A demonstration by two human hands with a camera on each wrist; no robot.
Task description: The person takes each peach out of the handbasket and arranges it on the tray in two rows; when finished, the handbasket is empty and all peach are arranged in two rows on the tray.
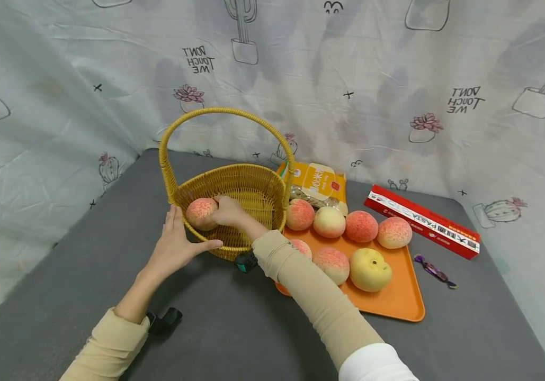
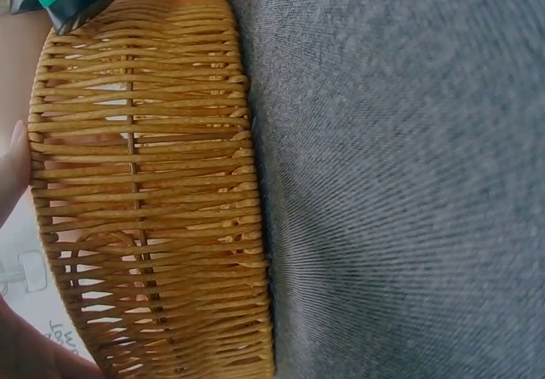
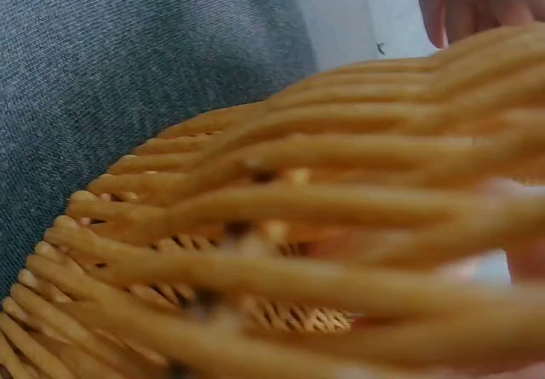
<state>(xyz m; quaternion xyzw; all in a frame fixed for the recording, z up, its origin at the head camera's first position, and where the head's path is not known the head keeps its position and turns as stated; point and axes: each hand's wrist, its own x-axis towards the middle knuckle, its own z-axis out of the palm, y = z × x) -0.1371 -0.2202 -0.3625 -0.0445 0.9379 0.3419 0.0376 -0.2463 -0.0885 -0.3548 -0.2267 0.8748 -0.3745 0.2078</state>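
A yellow woven basket [image 1: 234,177] with a tall arched handle stands left of the middle of the table. My right hand [image 1: 230,211] reaches inside over the front rim and holds a pink, speckled peach [image 1: 200,210] against the basket's left side. My left hand [image 1: 176,253] touches the basket's left front rim, fingers straight and thumb spread along the front. In the left wrist view the woven wall [image 2: 153,166] fills the left half, with the left thumb [image 2: 12,170] at its rim. The right wrist view shows blurred weave [image 3: 255,200] up close, hiding most of the right hand.
Right of the basket, an orange tray [image 1: 403,299] carries several pink and pale peaches [image 1: 361,226] and a yellow one [image 1: 370,270]. A yellow food packet [image 1: 320,180] lies behind them. Farther right are a red pasta box [image 1: 422,222] and a purple-wrapped candy [image 1: 435,271]. A printed curtain [image 1: 301,79] hangs behind.
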